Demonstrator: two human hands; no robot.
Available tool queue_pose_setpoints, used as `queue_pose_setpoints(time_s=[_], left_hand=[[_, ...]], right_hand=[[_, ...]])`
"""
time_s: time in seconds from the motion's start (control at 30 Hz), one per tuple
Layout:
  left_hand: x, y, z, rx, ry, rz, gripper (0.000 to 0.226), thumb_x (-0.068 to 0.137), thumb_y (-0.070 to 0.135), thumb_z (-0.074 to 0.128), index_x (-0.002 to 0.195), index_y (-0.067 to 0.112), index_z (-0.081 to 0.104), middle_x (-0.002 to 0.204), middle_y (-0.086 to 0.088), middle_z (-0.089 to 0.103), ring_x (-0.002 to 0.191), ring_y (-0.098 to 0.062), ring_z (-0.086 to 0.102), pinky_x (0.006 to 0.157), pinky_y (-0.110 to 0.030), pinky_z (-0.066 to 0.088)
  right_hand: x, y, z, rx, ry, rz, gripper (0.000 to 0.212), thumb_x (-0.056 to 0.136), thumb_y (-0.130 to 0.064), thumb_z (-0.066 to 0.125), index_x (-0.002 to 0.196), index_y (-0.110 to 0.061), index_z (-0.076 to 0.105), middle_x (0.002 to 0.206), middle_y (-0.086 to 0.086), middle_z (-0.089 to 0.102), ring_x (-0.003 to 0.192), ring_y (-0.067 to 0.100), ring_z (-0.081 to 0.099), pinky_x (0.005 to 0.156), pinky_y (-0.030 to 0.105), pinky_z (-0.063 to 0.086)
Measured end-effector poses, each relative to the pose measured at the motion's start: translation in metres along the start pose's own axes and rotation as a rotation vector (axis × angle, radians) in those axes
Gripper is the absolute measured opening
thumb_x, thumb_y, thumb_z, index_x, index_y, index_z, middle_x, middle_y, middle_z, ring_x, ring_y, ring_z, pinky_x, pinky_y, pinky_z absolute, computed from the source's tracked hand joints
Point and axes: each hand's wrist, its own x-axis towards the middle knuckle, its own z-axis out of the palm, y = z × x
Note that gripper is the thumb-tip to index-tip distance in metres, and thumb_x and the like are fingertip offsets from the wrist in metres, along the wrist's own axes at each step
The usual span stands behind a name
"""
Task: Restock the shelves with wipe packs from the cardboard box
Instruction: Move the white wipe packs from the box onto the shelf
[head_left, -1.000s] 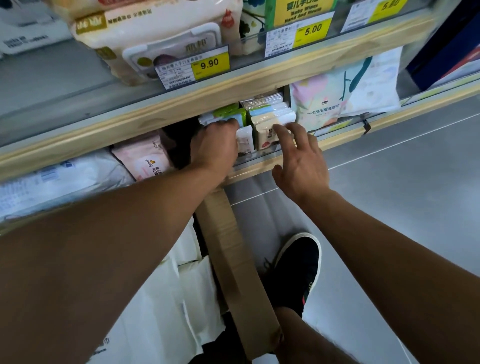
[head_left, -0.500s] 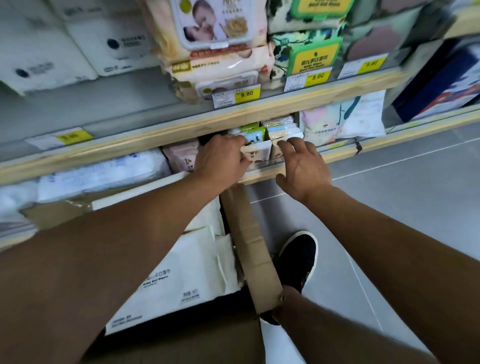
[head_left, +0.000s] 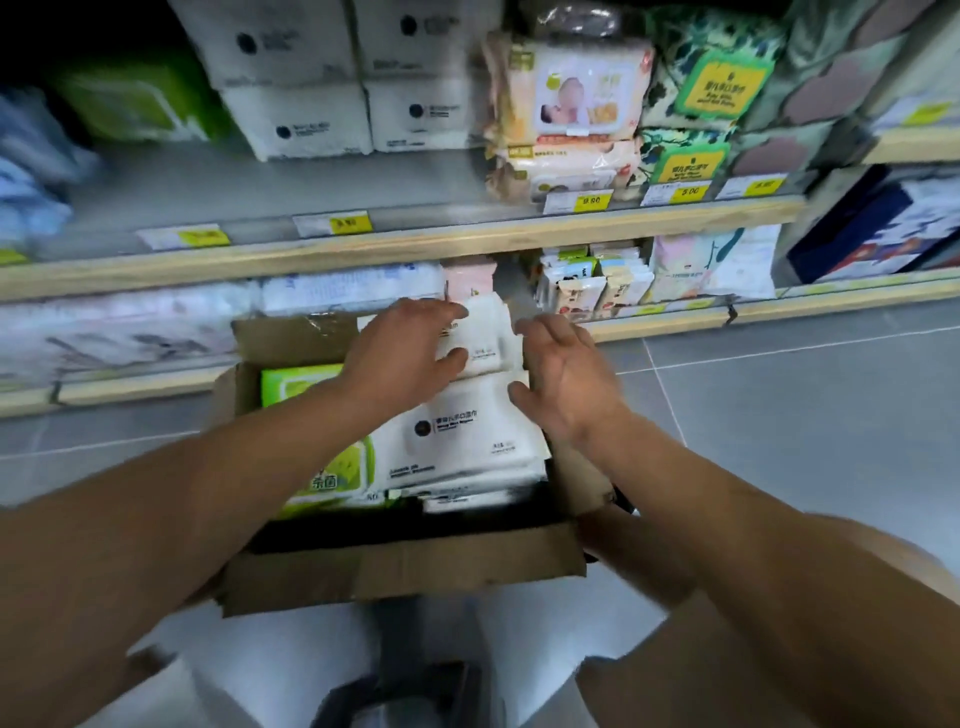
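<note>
An open cardboard box sits on the floor in front of the shelves, holding white wipe packs and a green pack. My left hand is over the box's far end, fingers on top and thumb below a small white wipe pack, gripping it. My right hand hovers just right of that pack with fingers spread, holding nothing. On the lower shelf behind the box stand small wipe packs and a pink pack.
The upper shelf carries white bundles, baby wipe packs and yellow price tags. Long white packs fill the lower shelf's left. A blue box stands at right. Grey tiled floor lies to the right.
Both hands have pulled back from the small packs on the lower shelf to the box. My left hand now grips a white pack. The view has backed away.
</note>
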Motion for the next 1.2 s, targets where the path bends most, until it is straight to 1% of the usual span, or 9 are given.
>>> queue_pose_setpoints(time_s=[0.13, 0.27, 0.43, 0.6, 0.67, 0.8, 0.97, 1.07, 1.2], left_hand=[[-0.051, -0.029, -0.017, -0.033, 0.022, -0.014, 0.05, 0.079, 0.041, 0.054, 0.124, 0.019, 0.061, 0.122, -0.005, 0.064, 0.109, -0.03, 0.058, 0.089, -0.035, 0.047], [-0.085, -0.053, -0.025, -0.087, 0.02, -0.085, 0.048, 0.083, 0.036, 0.063, 0.127, 0.019, 0.058, 0.126, -0.005, 0.062, 0.113, -0.027, 0.058, 0.092, -0.037, 0.048], [-0.11, -0.076, -0.014, -0.111, -0.055, -0.123, 0.058, 0.08, 0.044, 0.06, 0.133, 0.022, 0.052, 0.132, -0.002, 0.057, 0.117, -0.026, 0.054, 0.094, -0.039, 0.047], [-0.113, -0.086, 0.011, -0.177, -0.108, -0.18, 0.062, 0.079, 0.046, 0.058, 0.134, 0.019, 0.05, 0.133, -0.007, 0.056, 0.116, -0.028, 0.055, 0.094, -0.037, 0.046], [-0.106, -0.084, 0.022, -0.182, -0.156, -0.186, 0.064, 0.081, 0.043, 0.064, 0.138, 0.019, 0.045, 0.137, -0.007, 0.052, 0.119, -0.027, 0.052, 0.097, -0.035, 0.044], [-0.091, -0.083, 0.04, -0.176, -0.264, -0.175, 0.086, 0.076, 0.046, 0.072, 0.145, 0.016, 0.031, 0.147, -0.008, 0.035, 0.13, -0.026, 0.041, 0.105, -0.033, 0.037], [-0.08, -0.081, 0.049, -0.241, -0.3, -0.222, 0.104, 0.061, 0.042, 0.085, 0.145, 0.013, 0.031, 0.14, -0.009, 0.033, 0.126, -0.025, 0.04, 0.105, -0.029, 0.033], [-0.077, -0.08, 0.05, -0.166, -0.33, -0.153, 0.107, 0.053, 0.044, 0.087, 0.142, 0.014, 0.035, 0.13, -0.01, 0.035, 0.117, -0.029, 0.043, 0.104, -0.033, 0.036], [-0.084, -0.077, 0.051, -0.112, -0.3, -0.067, 0.1, 0.053, 0.047, 0.086, 0.137, 0.015, 0.041, 0.124, -0.008, 0.038, 0.115, -0.029, 0.043, 0.098, -0.041, 0.042]], right_hand=[[-0.021, -0.039, 0.01, -0.018, -0.022, -0.053, 0.066, 0.087, -0.038, 0.059, 0.145, -0.017, 0.035, 0.147, 0.004, 0.035, 0.135, 0.03, 0.03, 0.11, 0.041, 0.033], [-0.034, -0.064, 0.018, -0.069, -0.05, -0.109, 0.067, 0.088, -0.039, 0.059, 0.147, -0.021, 0.032, 0.15, 0.0, 0.031, 0.138, 0.023, 0.03, 0.106, 0.032, 0.032], [-0.037, -0.073, 0.027, -0.175, -0.144, -0.147, 0.075, 0.086, -0.043, 0.062, 0.149, -0.025, 0.027, 0.153, -0.003, 0.027, 0.141, 0.02, 0.024, 0.108, 0.032, 0.029], [-0.028, -0.063, 0.04, -0.169, -0.224, -0.063, 0.082, 0.084, -0.048, 0.063, 0.152, -0.025, 0.022, 0.158, -0.001, 0.018, 0.146, 0.022, 0.013, 0.117, 0.032, 0.015], [-0.022, -0.059, 0.044, -0.169, -0.258, -0.053, 0.086, 0.083, -0.048, 0.065, 0.152, -0.026, 0.018, 0.16, -0.001, 0.013, 0.147, 0.022, 0.006, 0.118, 0.034, 0.01], [-0.01, -0.057, 0.051, -0.126, -0.289, -0.028, 0.095, 0.078, -0.044, 0.072, 0.153, -0.029, 0.016, 0.161, -0.004, 0.009, 0.148, 0.023, -0.002, 0.121, 0.038, 0.007], [-0.004, -0.057, 0.054, -0.145, -0.314, -0.042, 0.102, 0.074, -0.043, 0.075, 0.153, -0.031, 0.012, 0.16, -0.006, 0.009, 0.148, 0.022, -0.003, 0.12, 0.048, 0.004], [0.003, -0.056, 0.052, -0.154, -0.372, -0.039, 0.107, 0.07, -0.046, 0.078, 0.153, -0.033, 0.012, 0.159, -0.007, 0.011, 0.148, 0.021, -0.005, 0.119, 0.051, 0.002], [0.006, -0.054, 0.049, -0.228, -0.428, -0.019, 0.106, 0.064, -0.054, 0.078, 0.149, -0.033, 0.02, 0.151, -0.006, 0.03, 0.143, 0.025, 0.016, 0.117, 0.051, 0.011]])
